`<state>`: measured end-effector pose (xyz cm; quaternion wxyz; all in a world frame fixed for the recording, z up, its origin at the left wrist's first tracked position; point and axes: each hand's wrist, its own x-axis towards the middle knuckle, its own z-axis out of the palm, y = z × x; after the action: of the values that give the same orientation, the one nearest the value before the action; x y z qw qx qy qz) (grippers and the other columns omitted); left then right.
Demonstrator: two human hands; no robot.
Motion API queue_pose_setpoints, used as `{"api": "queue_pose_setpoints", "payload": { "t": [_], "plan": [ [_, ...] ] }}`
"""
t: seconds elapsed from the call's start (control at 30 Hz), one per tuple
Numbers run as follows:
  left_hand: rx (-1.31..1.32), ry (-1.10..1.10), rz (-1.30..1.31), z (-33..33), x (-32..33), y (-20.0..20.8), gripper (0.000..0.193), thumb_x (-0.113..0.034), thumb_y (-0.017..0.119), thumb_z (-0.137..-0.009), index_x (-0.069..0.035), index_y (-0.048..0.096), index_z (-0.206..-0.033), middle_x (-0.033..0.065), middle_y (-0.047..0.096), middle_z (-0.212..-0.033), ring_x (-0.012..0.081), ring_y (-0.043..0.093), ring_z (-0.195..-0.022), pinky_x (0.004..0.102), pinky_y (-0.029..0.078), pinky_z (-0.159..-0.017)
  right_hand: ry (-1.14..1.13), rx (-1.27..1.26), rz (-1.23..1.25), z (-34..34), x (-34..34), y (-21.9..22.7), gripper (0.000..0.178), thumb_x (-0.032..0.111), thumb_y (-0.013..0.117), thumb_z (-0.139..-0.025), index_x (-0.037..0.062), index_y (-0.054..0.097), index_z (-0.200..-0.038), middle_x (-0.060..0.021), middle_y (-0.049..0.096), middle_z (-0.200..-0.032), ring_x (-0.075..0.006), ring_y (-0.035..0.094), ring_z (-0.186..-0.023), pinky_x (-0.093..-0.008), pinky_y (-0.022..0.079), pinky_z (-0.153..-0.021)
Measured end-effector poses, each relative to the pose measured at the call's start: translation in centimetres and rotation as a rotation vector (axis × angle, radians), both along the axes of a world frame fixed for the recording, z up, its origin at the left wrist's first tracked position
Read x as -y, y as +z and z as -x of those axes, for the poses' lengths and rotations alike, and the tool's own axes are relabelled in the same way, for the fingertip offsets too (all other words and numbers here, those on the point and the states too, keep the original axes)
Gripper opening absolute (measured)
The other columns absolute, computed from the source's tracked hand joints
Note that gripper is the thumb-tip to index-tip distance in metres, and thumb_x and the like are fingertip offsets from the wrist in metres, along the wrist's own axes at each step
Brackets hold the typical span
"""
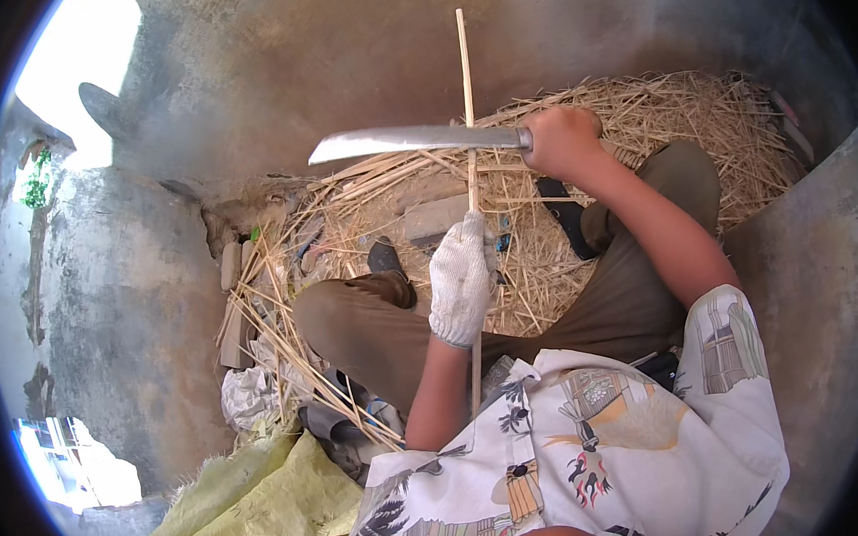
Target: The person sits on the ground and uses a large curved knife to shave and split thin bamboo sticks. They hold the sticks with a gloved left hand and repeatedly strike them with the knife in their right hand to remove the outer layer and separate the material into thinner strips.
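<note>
Gloved left hand (460, 278) is wrapped tight around a long thin bamboo strip (467, 120) held upright while the bare right hand (560, 141) grips a big machete (413, 140) laid across it, shavings pile (635, 121) already big, more trimming left I'd guess.

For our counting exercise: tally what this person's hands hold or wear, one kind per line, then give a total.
Long knife: 1, in the right hand
Thin bamboo strip: 1, in the left hand
White knitted glove: 1
Total: 3
</note>
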<state>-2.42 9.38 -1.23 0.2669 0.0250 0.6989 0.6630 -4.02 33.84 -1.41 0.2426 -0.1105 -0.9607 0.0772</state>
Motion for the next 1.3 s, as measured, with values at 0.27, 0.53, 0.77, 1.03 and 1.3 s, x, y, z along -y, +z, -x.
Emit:
{"api": "queue_pose_setpoints", "payload": {
  "t": [0.27, 0.53, 0.77, 1.03, 1.3],
  "plan": [
    [-0.195, -0.034, 0.114, -0.4, 0.0, -0.4, 0.046, -0.042, 0.052, -0.111, -0.002, 0.063, -0.09, 0.0004, 0.055, -0.067, 0.0089, 0.05, -0.058, 0.0288, 0.043, -0.053, -0.036, 0.063, 0.065, 1.4, -1.0, 0.4, 0.014, 0.025, 0.074, -0.074, 0.0131, 0.076, -0.08, -0.011, 0.072, -0.072, -0.0322, 0.073, -0.07, -0.0485, 0.058, -0.067],
    [0.018, 0.019, -0.057, -0.5, 0.0, 0.3, 0.038, -0.044, 0.057, -0.108, -0.01, 0.062, -0.092, -0.0067, 0.046, -0.064, 0.0035, 0.04, -0.052, 0.0224, 0.034, -0.046, 0.074, 0.157, -0.036, -0.2, 1.1, -0.9, 0.01, 0.022, 0.073, -0.071, 0.0132, 0.072, -0.074, -0.0103, 0.071, -0.071, -0.0321, 0.071, -0.066, -0.0474, 0.055, -0.062],
    [0.064, 0.05, -0.028, -0.6, -0.1, 1.6, 0.038, -0.043, 0.056, -0.108, -0.012, 0.06, -0.089, -0.0066, 0.045, -0.062, 0.0042, 0.04, -0.049, 0.0228, 0.033, -0.044, 0.157, -0.001, -0.061, 1.3, 0.4, -1.1, 0.012, 0.023, 0.075, -0.07, 0.013, 0.072, -0.074, -0.0103, 0.071, -0.071, -0.0322, 0.072, -0.067, -0.048, 0.053, -0.061],
    [0.047, -0.049, -0.089, -1.6, -0.2, 1.0, 0.034, -0.039, 0.057, -0.109, -0.01, 0.062, -0.092, -0.0075, 0.046, -0.066, 0.003, 0.039, -0.052, 0.0218, 0.032, -0.046, -0.202, 0.188, 0.283, 1.6, -3.6, 1.1, 0.026, 0.032, 0.071, -0.086, 0.0088, 0.079, -0.096, -0.0127, 0.074, -0.078, -0.0327, 0.075, -0.076, -0.0487, 0.059, -0.074],
    [0.05, -0.025, -0.072, -0.8, 0.5, 1.7, 0.038, -0.042, 0.056, -0.109, -0.01, 0.066, -0.092, -0.0066, 0.051, -0.068, 0.0025, 0.045, -0.058, 0.0206, 0.037, -0.052, 0.057, 0.099, 0.02, -0.4, 0.6, -0.7, 0.014, 0.024, 0.074, -0.072, 0.0116, 0.074, -0.077, -0.0123, 0.07, -0.07, -0.0339, 0.072, -0.07, -0.0472, 0.059, -0.067]
  ]
}}
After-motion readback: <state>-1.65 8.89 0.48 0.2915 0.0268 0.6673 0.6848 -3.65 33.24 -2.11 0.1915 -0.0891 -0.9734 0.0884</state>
